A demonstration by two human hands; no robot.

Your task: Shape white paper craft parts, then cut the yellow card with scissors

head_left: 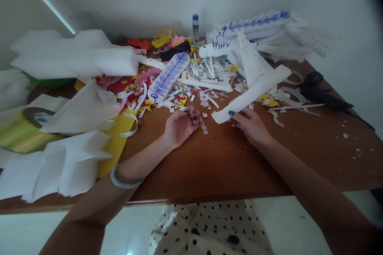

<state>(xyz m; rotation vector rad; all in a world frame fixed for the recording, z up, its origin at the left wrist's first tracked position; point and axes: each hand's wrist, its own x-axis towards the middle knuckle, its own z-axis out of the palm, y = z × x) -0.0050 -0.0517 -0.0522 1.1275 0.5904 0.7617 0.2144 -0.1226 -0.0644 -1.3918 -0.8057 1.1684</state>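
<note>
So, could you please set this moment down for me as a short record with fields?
Surface: brown wooden table, littered with paper scraps
Left hand: resting on the table, fingers curled by a small paper scrap
Right hand: gripping the near end of a long white paper strip
Behind: glue bottle, white paper pieces with blue pen marks
Right side: black scissors
Left side: yellow tape roll

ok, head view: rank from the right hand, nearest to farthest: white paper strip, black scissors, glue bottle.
From the right hand:
1. White paper strip: held at its near end by the fingers.
2. Black scissors: off to the right on the wooden table.
3. Glue bottle: upright at the back edge, by the wall.
</note>
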